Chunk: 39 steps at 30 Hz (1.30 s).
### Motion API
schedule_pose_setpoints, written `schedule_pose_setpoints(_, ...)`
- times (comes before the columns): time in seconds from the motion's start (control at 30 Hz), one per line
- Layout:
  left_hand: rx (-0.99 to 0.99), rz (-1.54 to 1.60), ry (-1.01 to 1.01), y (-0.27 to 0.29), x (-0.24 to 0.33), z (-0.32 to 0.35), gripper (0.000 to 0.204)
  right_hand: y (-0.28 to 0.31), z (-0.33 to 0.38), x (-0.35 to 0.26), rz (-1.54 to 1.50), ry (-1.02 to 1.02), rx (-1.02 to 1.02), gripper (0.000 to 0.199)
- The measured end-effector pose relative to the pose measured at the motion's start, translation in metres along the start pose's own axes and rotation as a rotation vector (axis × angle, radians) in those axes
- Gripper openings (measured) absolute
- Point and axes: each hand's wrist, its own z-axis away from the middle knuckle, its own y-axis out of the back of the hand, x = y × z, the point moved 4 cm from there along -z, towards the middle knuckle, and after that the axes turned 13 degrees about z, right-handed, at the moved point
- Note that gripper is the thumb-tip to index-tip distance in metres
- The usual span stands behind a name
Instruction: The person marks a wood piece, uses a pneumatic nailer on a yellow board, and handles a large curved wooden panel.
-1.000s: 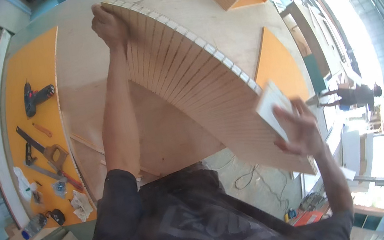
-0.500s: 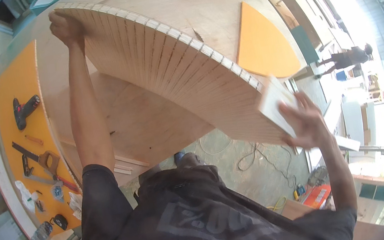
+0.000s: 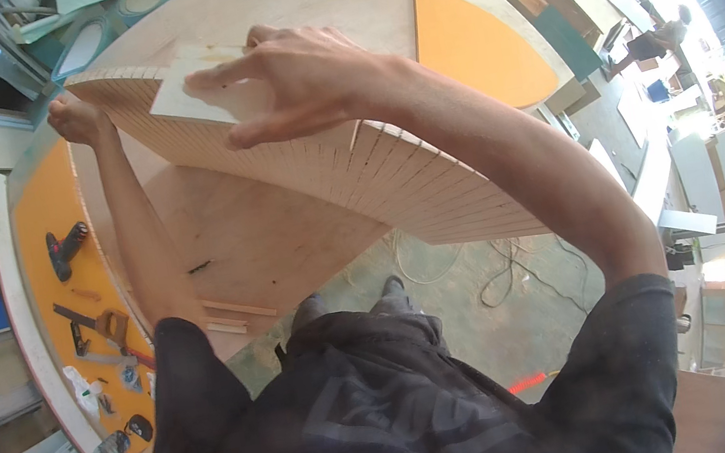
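Note:
A curved wooden panel [image 3: 432, 187] with many parallel kerf cuts stands on its edge across the wooden worktable [image 3: 236, 208]. My left hand [image 3: 78, 120] is closed around its far left end. My right hand [image 3: 301, 80] is bent across my front, thumb and fingers spread over a flat, pale rectangular block [image 3: 194, 92]. That block lies against the panel's top edge, not far from my left hand. My right forearm hides part of the panel's upper edge.
An orange curved board [image 3: 481, 46] lies at the far right of the table. On another orange board [image 3: 46, 205] at left are a cordless drill [image 3: 66, 251], a handsaw [image 3: 103, 323] and a water bottle [image 3: 109, 451]. A cable [image 3: 512, 274] trails on the floor. Another person [image 3: 651, 43] is at far right.
My right hand has carried the pale block along the panel's edge from its right end to near its left end. My left hand keeps its hold on the panel's far left end.

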Motion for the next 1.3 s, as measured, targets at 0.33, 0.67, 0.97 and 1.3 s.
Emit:
schedule_pose_setpoints(0.33, -0.523, 0.044, 0.179, -0.006, 0.117, 0.097, 0.111, 0.037, 0.234, 0.051, -0.09, -0.026, -0.097, 0.074)
schedule_pose_setpoints(0.67, -0.527, 0.127, 0.151, -0.032, 0.093, 0.108, 0.109, 0.011, 0.121, 0.044, -0.045, -0.061, 0.022, 0.072)
schedule_pose_setpoints(0.97, -0.433, 0.13, 0.14, -0.034, 0.089, 0.097, 0.112, 0.035, 0.284, 0.069, -0.072, 0.011, 0.047, 0.069)
schedule_pose_setpoints(1.3, -0.467, 0.161, 0.193, -0.017, 0.092, 0.102, 0.107, 0.03, 0.25, 0.056, -0.048, -0.069, -0.084, 0.059)
